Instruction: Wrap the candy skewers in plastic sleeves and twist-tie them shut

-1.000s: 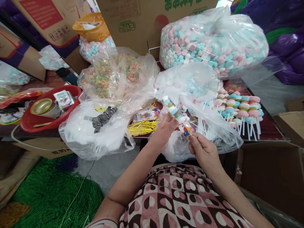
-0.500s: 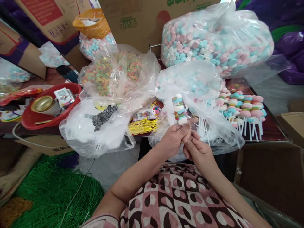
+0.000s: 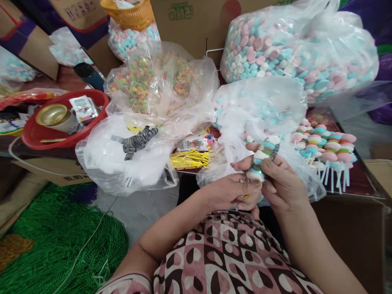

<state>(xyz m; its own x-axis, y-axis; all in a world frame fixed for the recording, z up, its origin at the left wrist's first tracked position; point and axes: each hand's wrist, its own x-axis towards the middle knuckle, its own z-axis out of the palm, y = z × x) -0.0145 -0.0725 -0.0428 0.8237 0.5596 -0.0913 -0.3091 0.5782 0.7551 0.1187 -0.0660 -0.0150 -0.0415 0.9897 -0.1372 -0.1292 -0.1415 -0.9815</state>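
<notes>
In front of my body I hold a wrapped marshmallow skewer [image 3: 258,165], with white, blue and green layers inside a clear sleeve. My left hand [image 3: 237,190] pinches it at its lower end, where a bit of yellow shows between the fingers; the stick itself is mostly hidden. Around the upper part of the candy curl the fingers of my right hand [image 3: 283,177]. Just left of the hands lies a bundle of yellow twist ties [image 3: 190,158], beside a small printed packet [image 3: 197,143]. Finished-looking marshmallow skewers [image 3: 329,147] with white sticks are piled to the right.
A big bag of pastel marshmallows [image 3: 260,49] stands at the back right. Behind the ties sits a bag of ring-shaped gummies [image 3: 137,87]. A red basin [image 3: 29,132] holds a metal bowl. A striped grey cloth item [image 3: 139,142] lies on white plastic. Green cord [image 3: 76,232] covers the floor.
My right hand has moved up from the lower end to grip the candy's upper part. The skewer now tilts to the right and sits lower, nearer my body. The camera view has shifted.
</notes>
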